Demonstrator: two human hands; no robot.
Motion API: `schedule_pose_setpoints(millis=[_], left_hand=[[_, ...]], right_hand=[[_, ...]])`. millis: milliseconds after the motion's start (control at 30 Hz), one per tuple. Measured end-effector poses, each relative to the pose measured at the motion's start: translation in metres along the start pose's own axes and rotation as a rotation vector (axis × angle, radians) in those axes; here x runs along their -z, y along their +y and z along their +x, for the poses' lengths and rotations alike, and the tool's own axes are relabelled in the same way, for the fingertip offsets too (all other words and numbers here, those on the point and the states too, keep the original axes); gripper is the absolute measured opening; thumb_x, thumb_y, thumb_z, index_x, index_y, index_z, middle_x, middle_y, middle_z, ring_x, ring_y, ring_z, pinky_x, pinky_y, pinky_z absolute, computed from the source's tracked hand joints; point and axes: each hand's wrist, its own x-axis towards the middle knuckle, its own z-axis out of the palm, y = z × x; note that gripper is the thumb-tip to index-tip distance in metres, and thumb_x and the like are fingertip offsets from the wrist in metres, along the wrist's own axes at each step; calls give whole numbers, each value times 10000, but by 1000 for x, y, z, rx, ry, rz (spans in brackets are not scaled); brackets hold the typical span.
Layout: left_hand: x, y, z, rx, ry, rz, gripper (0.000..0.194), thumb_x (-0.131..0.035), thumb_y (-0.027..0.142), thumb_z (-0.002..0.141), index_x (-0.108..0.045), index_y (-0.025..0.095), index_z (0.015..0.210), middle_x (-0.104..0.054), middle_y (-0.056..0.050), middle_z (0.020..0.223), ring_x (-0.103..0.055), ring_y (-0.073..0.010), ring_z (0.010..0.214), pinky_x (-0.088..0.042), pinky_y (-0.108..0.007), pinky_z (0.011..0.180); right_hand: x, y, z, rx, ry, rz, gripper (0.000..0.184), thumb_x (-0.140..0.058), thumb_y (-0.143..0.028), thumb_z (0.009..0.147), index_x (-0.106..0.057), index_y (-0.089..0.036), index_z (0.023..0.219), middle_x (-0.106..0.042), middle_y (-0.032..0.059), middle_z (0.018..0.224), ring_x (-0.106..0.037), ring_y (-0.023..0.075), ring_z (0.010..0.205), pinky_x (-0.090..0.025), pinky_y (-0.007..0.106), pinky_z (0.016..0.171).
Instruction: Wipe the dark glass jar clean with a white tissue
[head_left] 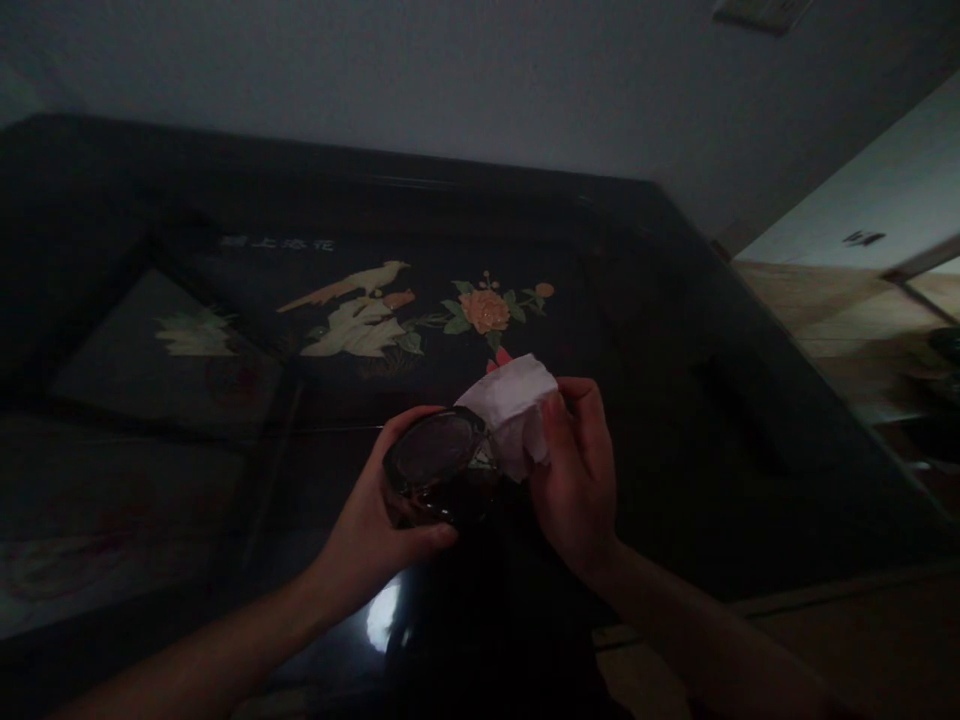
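Observation:
My left hand (375, 520) grips a pair of dark sunglasses (435, 465) by the left lens and frame, thumb underneath. My right hand (574, 470) is closed on a white tissue (514, 400), pressing it over the right lens of the sunglasses. Both hands are held above a dark glossy cabinet (675, 400). The right lens is hidden by the tissue.
The dark lacquered cabinet bears an inlaid picture of a bird (352, 285) and an orange flower (486, 310). A framed panel (172, 350) lies at the left. A pale wall rises behind. Wooden floor (840, 320) shows at the right.

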Motion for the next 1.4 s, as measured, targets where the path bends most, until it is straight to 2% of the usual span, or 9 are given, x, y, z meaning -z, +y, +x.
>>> schedule_pose_setpoints(millis=[333,500,667,867,967,1033,1133,1267,1400], left_hand=[[0,2,2,33,18,-43,724,-809,355,540,-517,186,1181,-649,-115,1156,-632,-299,1040,-525,-340,832],[-2,-5,0,44,18,-87,744,-844,330,537,-518,202,1193,-654,-102,1146,-641,-277,1024,-516,-332,854],[3,-14,1,47,24,-207,696,-812,346,624,-503,237,1237,-638,-76,1172,-628,-253,1056,-489,-339,912],[4,-13,4,73,56,-307,671,-812,416,618,-542,239,1206,-626,-76,1192,-600,-265,1102,-473,-352,940],[2,-11,6,108,81,-393,685,-830,446,585,-556,246,1180,-630,-71,1183,-596,-262,1106,-486,-342,925],[1,-9,7,130,89,-410,692,-830,450,585,-554,238,1183,-625,-81,1193,-586,-269,1124,-478,-357,946],[1,-10,7,122,77,-399,703,-824,433,602,-535,234,1211,-616,-89,1215,-577,-278,1143,-450,-394,990],[1,-12,4,91,-10,-324,764,-826,412,592,-508,230,1262,-606,-104,1244,-572,-295,1158,-435,-412,1004],[3,-11,1,126,-111,-264,806,-830,373,583,-492,244,1303,-605,-111,1260,-578,-314,1151,-464,-419,967]], right_hand=[[8,-4,9,165,55,-111,58,-509,-276,934,-559,-247,937,-667,7,936,-639,135,811,-506,270,694],[1,-16,-1,158,-117,-27,115,-482,-202,946,-573,-263,981,-694,15,1125,-644,172,1053,-509,347,890],[5,-18,-4,64,-342,50,118,-536,-243,927,-595,-252,1028,-665,39,1220,-586,207,1188,-462,405,1005],[12,-15,8,9,-575,-34,549,-750,-297,759,-524,-292,1259,-472,62,1447,-457,240,1320,-391,410,1080],[15,-16,13,-48,-698,-17,664,-746,-442,736,-496,-305,1335,-358,56,1522,-337,275,1394,-307,455,1129],[17,-16,15,-123,-738,85,658,-602,-627,778,-500,-315,1349,-316,36,1543,-286,288,1416,-273,481,1139],[16,-11,16,-251,-655,239,646,-270,-699,884,-595,-291,1266,-401,32,1498,-348,276,1388,-289,490,1128],[6,-4,10,-276,-444,214,359,-488,-489,918,-641,-277,1165,-618,36,1293,-555,226,1207,-411,426,1051],[-2,2,4,-291,-401,222,340,-523,-431,900,-600,-283,1196,-629,14,1272,-610,195,1103,-489,370,959]])
